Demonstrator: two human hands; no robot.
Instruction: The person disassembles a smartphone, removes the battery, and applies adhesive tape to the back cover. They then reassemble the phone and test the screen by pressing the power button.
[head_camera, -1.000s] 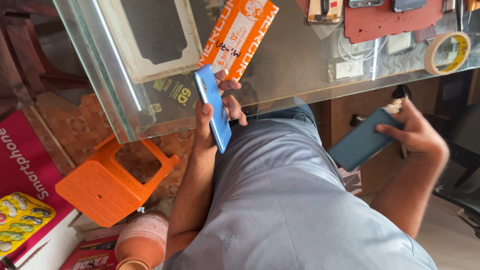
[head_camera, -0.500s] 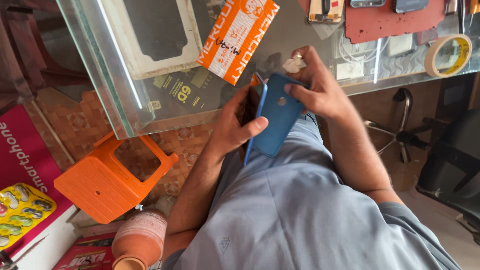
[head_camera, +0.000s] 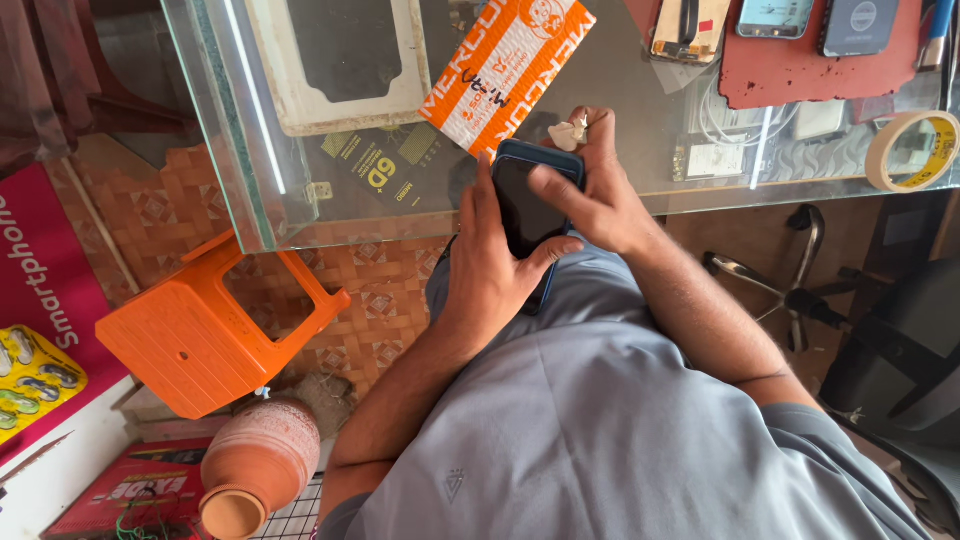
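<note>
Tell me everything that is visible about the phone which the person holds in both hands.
The phone is a slim dark slab with a black, unlit screen facing up, set in a blue case whose rim shows along its top edge and lower right side. It looks glossy. It is held at the edge of the glass table, above the person's lap, tilted a little. The left hand grips it from the left and below, thumb across the screen. The right hand holds its upper right part, a finger on the screen.
</note>
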